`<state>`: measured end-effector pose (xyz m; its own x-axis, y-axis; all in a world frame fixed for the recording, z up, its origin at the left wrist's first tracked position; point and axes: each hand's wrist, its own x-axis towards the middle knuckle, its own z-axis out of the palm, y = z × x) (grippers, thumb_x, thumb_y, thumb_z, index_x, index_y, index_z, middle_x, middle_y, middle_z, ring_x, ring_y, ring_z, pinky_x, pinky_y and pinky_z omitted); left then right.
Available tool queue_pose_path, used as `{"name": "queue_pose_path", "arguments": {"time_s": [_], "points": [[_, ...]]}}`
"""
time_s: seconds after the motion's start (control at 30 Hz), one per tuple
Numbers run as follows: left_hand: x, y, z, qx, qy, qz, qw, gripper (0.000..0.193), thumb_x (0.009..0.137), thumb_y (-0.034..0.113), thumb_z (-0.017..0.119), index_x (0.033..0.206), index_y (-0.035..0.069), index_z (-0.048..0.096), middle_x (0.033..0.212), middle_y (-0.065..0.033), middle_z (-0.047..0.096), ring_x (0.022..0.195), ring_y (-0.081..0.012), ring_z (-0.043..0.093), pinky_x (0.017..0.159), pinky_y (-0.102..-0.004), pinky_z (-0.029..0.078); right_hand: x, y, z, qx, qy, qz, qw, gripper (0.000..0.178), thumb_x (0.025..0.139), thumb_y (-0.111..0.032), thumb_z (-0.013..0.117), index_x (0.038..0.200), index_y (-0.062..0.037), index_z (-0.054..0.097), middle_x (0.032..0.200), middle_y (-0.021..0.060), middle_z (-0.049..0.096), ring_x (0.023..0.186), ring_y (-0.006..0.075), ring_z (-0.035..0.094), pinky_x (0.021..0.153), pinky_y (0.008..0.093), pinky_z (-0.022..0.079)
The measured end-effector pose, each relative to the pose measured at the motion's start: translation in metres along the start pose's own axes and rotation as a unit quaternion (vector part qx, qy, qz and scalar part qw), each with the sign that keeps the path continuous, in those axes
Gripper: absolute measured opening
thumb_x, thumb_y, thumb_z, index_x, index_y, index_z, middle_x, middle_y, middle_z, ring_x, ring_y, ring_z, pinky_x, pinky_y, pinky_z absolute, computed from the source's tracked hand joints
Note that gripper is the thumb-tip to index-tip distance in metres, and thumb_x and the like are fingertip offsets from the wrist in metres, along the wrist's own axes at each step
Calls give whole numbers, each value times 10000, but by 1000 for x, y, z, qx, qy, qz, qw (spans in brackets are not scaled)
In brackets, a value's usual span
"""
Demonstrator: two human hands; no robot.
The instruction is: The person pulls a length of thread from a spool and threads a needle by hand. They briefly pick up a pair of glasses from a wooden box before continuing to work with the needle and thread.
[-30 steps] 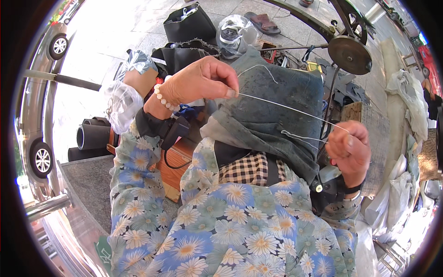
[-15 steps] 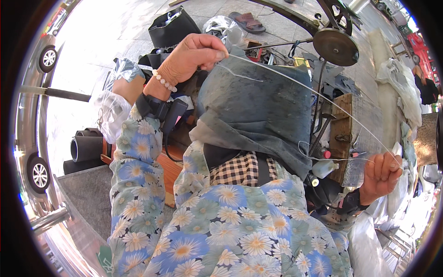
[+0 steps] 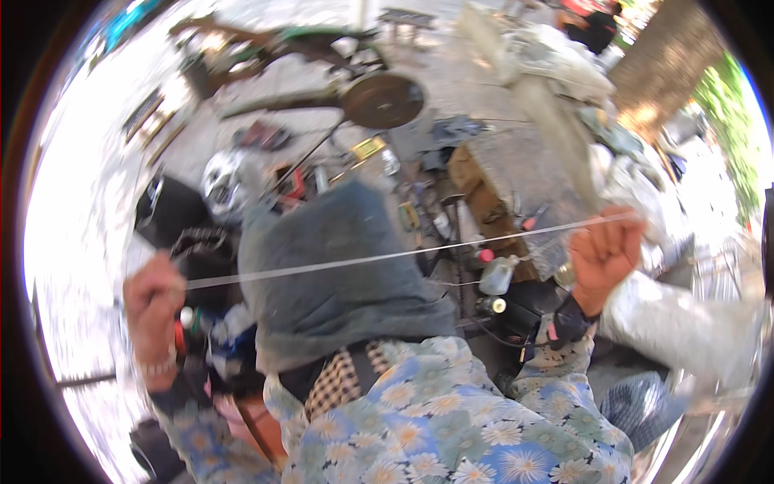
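Observation:
A pale thread (image 3: 387, 256) runs taut and nearly straight between my two raised hands. My left hand (image 3: 153, 300), blurred by motion, is closed round one end at the far left. On the right, my right hand (image 3: 603, 252) is closed in a fist with the thread's other end at its fingers. Below the thread a dark grey-green cloth (image 3: 339, 274) covers my lap. A thinner loose strand (image 3: 455, 283) shows near the cloth's right edge.
A metal machine with a round wheel (image 3: 383, 102) stands ahead. Tools litter the ground near a wooden box (image 3: 488, 198). A clear bottle (image 3: 498, 276) stands right of my lap. A black bag (image 3: 171, 208) and a white plastic bag (image 3: 226, 184) sit at left; plastic sacks (image 3: 685, 323) lie at right.
My left hand has moved left and down, and my right hand a little left and up. The thread between them is longer and flatter. The whole view has swung to the right.

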<state>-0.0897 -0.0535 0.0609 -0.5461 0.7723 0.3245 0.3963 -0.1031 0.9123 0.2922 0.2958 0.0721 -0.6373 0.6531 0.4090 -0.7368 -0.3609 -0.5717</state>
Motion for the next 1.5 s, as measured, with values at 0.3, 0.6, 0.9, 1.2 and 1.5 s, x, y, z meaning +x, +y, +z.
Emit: {"name": "queue_pose_path", "arguments": {"time_s": [0.3, 0.6, 0.9, 1.2, 1.5], "points": [[-44, -59, -51, 54, 56, -187, 979, 77, 794, 27, 520, 725, 56, 537, 673, 8, 468, 507, -46, 422, 427, -173, 315, 0, 0, -17, -11, 43, -12, 999, 210, 902, -222, 480, 883, -33, 567, 533, -31, 276, 462, 82, 279, 422, 227, 252], [-39, -58, -29, 26, 177, -213, 960, 133, 793, 117, 559, 882, 30, 603, 738, -49, 569, 627, -176, 529, 555, -288, 428, 3, -6, -24, -34, 118, -1, 992, 183, 898, -160, 483, 863, -5, 572, 533, -40, 318, 445, 67, 302, 408, 218, 264], [-37, -109, -56, -451, 119, -64, 882, 247, 904, 245, 457, 958, 47, 595, 948, -101, 606, 937, -250, 531, 824, -400, 407, -13, 3, -54, -153, 202, 48, 966, 149, 866, -141, 552, 813, -7, 587, 513, -46, 359, 404, 52, 313, 384, 204, 259], [-19, -108, -35, -502, 240, -43, 830, 169, 896, 196, 520, 946, 50, 591, 925, -59, 642, 862, -168, 617, 771, -304, 514, -20, 30, -84, -375, 291, 178, 862, 101, 791, -128, 659, 784, -38, 616, 560, -57, 468, 441, 30, 356, 400, 207, 262], [-38, -152, -72, -539, 272, 9, 797, 187, 899, 196, 515, 1007, 49, 557, 753, -11, 561, 597, -94, 517, 575, -218, 475, -11, 51, -101, -562, 67, 218, 795, 148, 769, -144, 666, 793, 1, 651, 636, -36, 572, 607, 33, 474, 558, 203, 388]]}}
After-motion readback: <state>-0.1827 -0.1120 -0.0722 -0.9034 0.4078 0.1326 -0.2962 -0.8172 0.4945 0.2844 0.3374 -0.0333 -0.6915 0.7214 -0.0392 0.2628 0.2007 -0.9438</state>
